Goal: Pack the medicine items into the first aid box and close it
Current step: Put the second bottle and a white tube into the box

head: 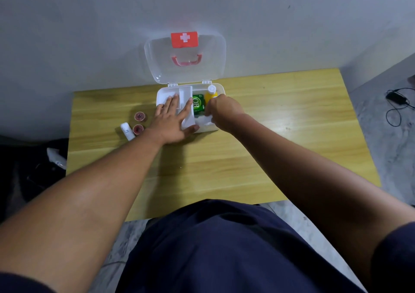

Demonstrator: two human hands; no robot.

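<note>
Open box [221,88]: left hand [171,122] lay flat, fingers spread, on its tray [185,93]; right hand [221,110] reached inside beside a green pack [198,104], grip unclear.

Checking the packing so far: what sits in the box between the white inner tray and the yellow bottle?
In the head view, a green packet sits between the tray and bottle.
</note>
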